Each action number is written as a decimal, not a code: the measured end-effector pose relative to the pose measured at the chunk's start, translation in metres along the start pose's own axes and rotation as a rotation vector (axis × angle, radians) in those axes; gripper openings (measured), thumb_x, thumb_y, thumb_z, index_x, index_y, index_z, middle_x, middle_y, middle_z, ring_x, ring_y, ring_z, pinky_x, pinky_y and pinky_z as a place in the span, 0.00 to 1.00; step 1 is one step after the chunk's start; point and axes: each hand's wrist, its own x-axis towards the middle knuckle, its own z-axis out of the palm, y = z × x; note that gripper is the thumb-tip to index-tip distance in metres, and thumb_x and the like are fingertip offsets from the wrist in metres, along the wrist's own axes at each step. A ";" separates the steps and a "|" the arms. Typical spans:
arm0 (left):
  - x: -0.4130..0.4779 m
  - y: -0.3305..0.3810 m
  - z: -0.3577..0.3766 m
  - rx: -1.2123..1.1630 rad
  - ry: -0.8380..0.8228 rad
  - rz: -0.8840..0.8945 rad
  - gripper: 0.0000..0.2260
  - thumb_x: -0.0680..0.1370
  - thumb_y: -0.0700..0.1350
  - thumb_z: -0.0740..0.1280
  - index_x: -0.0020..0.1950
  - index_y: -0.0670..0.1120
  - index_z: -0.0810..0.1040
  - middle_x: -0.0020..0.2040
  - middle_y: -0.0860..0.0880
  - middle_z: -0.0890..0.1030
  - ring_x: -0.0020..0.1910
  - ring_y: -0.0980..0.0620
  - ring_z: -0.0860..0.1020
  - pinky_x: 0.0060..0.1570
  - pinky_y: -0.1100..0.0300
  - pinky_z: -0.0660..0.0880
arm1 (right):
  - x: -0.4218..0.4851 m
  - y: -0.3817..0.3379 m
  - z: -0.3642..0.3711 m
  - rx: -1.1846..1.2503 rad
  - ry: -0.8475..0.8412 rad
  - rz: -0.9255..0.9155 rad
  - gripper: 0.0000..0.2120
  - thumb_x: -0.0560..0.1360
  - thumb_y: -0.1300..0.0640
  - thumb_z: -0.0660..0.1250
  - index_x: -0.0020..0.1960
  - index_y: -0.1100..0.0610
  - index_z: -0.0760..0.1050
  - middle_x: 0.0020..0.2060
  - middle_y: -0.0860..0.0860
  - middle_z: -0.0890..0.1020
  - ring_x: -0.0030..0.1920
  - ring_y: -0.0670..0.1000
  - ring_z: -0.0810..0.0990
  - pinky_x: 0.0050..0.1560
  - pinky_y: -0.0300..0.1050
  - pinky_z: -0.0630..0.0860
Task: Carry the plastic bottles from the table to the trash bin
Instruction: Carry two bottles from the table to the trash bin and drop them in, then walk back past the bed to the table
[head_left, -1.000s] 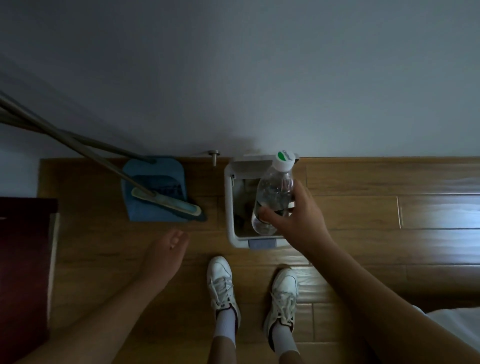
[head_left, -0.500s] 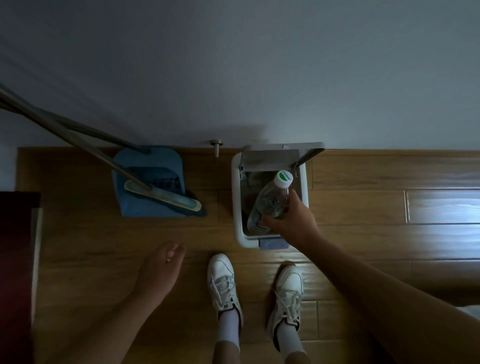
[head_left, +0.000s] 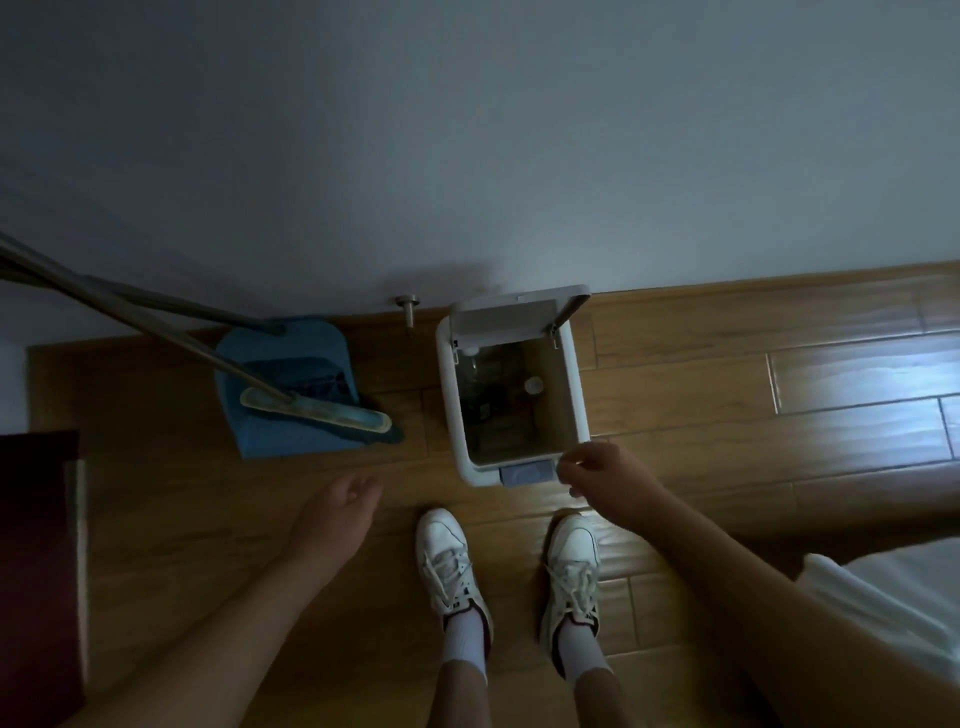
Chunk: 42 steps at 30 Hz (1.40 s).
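The white trash bin (head_left: 449, 410) stands lid-up against the wall; down inside it lie the plastic bottles (head_left: 491, 387), dim, light, easily crushed, best gripped round the middle; the right hand (head_left: 605, 480) hovers at its near edge, fingers loose and empty; the left hand (head_left: 340, 506) hangs slack, holding nothing

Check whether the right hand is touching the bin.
Cannot tell. In the head view the right hand overlaps the bin's front corner, fingers loosely curled and empty, but it may simply hover above the rim.
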 end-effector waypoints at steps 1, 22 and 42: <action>-0.008 0.002 -0.003 0.034 -0.016 0.004 0.23 0.79 0.63 0.58 0.67 0.53 0.75 0.59 0.49 0.81 0.56 0.48 0.80 0.59 0.45 0.77 | -0.012 0.007 -0.003 0.010 -0.013 0.021 0.04 0.75 0.52 0.68 0.46 0.51 0.81 0.43 0.52 0.85 0.45 0.52 0.85 0.44 0.45 0.79; -0.358 0.149 -0.017 0.444 -0.128 0.414 0.12 0.81 0.58 0.59 0.59 0.55 0.77 0.54 0.51 0.79 0.53 0.52 0.78 0.48 0.56 0.75 | -0.408 0.124 -0.108 0.409 0.372 0.131 0.11 0.77 0.50 0.67 0.57 0.54 0.79 0.48 0.48 0.83 0.48 0.48 0.81 0.48 0.44 0.73; -0.312 0.382 0.111 0.354 -0.099 0.455 0.12 0.83 0.46 0.61 0.57 0.38 0.79 0.45 0.44 0.82 0.41 0.45 0.80 0.35 0.57 0.71 | -0.420 0.246 -0.278 0.702 0.589 0.238 0.05 0.78 0.49 0.64 0.53 0.48 0.75 0.48 0.47 0.83 0.47 0.46 0.81 0.45 0.40 0.76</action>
